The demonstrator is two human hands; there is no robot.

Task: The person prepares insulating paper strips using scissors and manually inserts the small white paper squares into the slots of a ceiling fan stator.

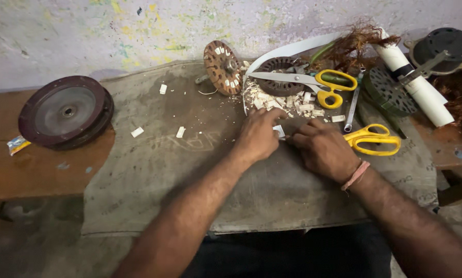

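Left hand (256,138) and right hand (324,149) meet knuckle to knuckle over a small white slip (279,131). Fingers of both curl inward, nearly closed, pinching it between the tips; only one corner of the slip shows, so its full shape cannot be told. It sits low, just above the grey mat (190,170), likely braced there for steadiness.

Just beyond the fingers: a heap of white offcuts (287,101), short, stiff, papery, piled within easy reach. Behind the heap lies a dark slotted ring (282,77), metallic, with one pair of yellow scissors (313,82) laid across it. A second pair (372,139) lies just beside the right hand, handles toward it.

Further out: a rusty disc (222,67) with white inserts, a white tube (419,85), tangled copper wire (359,44), and a smooth maroon wheel (66,110) far left.
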